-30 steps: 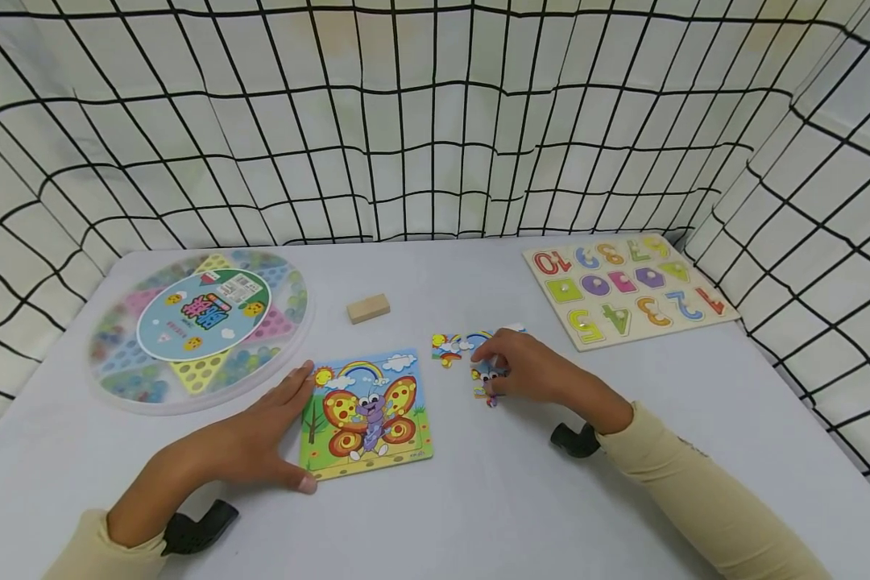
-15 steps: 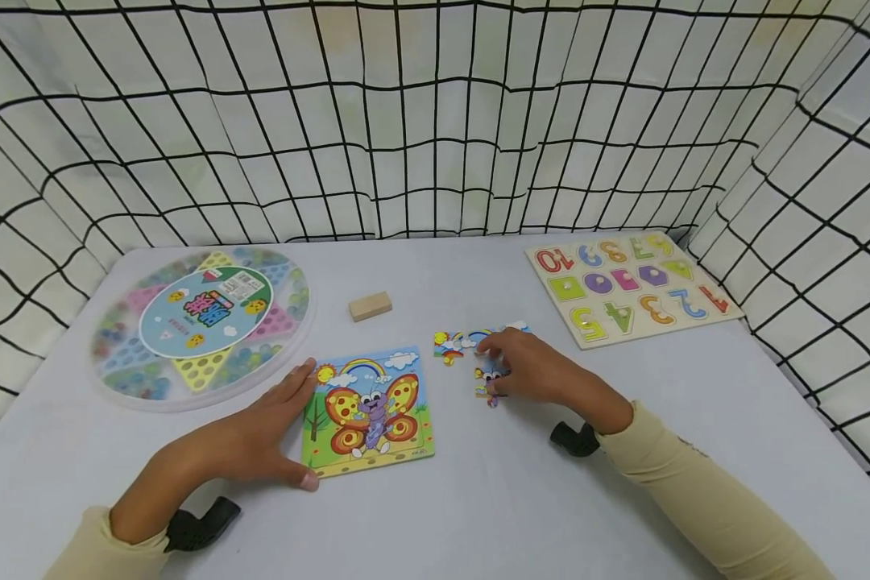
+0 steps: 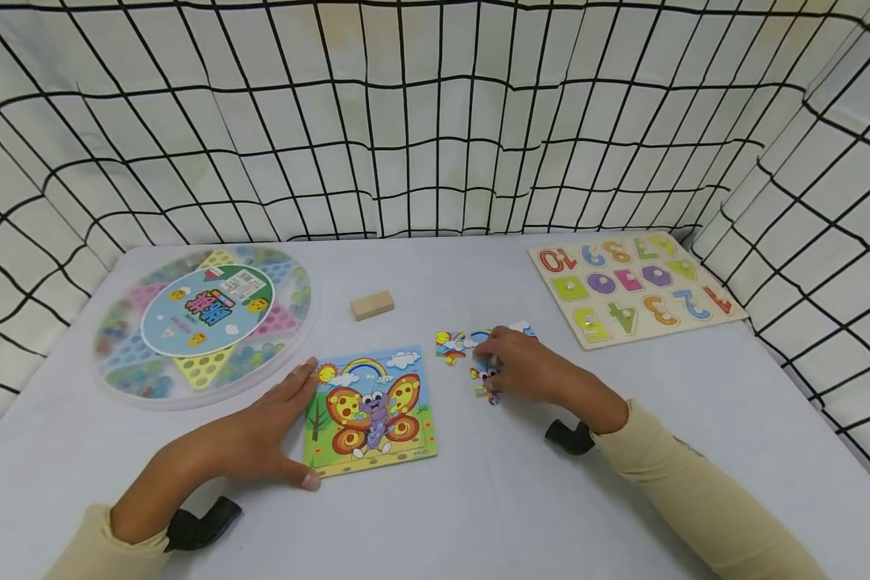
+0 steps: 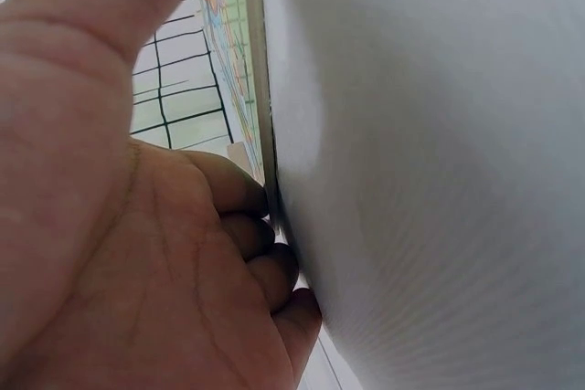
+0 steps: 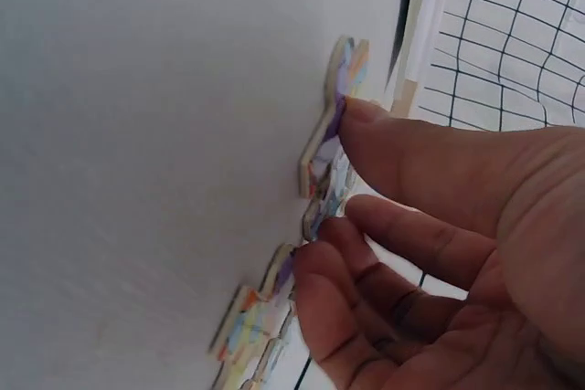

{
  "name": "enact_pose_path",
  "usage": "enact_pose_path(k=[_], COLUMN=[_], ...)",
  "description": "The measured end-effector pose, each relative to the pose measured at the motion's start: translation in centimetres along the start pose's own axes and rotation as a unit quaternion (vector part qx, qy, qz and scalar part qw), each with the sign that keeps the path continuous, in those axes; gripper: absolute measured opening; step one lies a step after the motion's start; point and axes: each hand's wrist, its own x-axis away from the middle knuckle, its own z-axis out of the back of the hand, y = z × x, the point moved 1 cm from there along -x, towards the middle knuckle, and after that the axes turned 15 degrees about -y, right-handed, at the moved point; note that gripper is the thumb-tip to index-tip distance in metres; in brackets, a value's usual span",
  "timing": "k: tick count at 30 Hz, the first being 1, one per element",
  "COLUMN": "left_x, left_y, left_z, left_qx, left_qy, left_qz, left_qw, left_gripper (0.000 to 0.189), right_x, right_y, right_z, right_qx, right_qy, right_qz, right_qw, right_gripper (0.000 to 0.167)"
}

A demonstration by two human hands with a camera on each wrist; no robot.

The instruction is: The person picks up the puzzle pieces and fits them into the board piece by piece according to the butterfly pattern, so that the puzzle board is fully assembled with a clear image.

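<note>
Black-netted white wall (image 3: 420, 121) beyond both hands; white table (image 3: 435, 524) beneath. One round game board (image 3: 203, 322) beyond left hand (image 3: 257, 439): one barcode sticker (image 3: 242, 285), Chinese lettering. One number board (image 3: 615, 283) beyond right hand (image 3: 532, 366): numerals 1–10, five shapes. One butterfly board (image 3: 373, 411) touching left hand, thumb and fingers spread along near edge. One wooden block (image 3: 372, 305) farther out, between hands. Puzzle pieces (image 3: 484, 377) pinched by right hand; fingers hide full count.
</note>
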Motion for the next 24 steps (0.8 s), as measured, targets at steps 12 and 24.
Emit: enact_pose_path(k=[12,24], left_x=[0.12,0.1], left_y=[-0.08,0.03], left_z=[-0.12,-0.05], left_qx=[0.005,0.002], left_qy=[0.003,0.001], left_qz=[0.005,0.004], left_qw=[1.0,1.0], left_gripper=[0.134,0.134], right_x=[0.04,0.01], right_y=[-0.49,-0.04], right_z=[0.39,0.84], right_qx=[-0.008,-0.057], right_qy=[-0.006,-0.02], right_qz=[-0.024,-0.037], right_qw=[0.9997,0.9975], right_gripper=[0.042,0.034])
